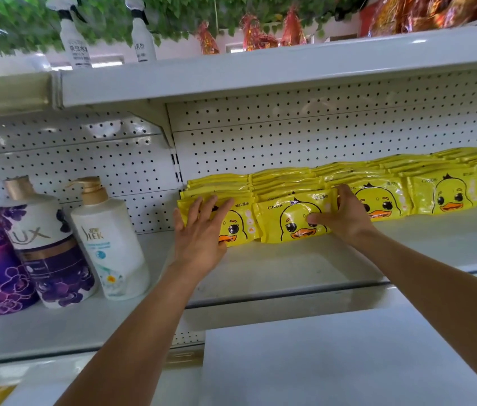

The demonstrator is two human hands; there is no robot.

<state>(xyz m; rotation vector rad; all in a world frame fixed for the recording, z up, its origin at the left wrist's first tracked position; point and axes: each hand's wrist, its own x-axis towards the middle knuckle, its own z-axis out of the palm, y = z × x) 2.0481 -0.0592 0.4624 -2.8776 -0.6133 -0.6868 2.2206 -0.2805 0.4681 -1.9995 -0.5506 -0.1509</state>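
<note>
Entry: yellow duck wipes, front row of the shelf (pixel 275 268). The left hand (pixel 199 230) is pressing the end pack (pixel 238 227), fingers straight and spread. The right hand (pixel 345 213) is pinching the second pack (pixel 287 221), thumb on its face, fingers curling over its top edge. Best handling: squaring both gently against the stacks behind. A row of packs (pixel 448 194) is running toward three o'clock, pump bottles (pixel 108 238) are standing at nine o'clock, and a pegboard (pixel 290 142) is backing the bay

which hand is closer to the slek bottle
Left. The left hand lies flat on the end duck pack, just right of the Slek bottle; the right hand grips the next pack, farther right.
</note>
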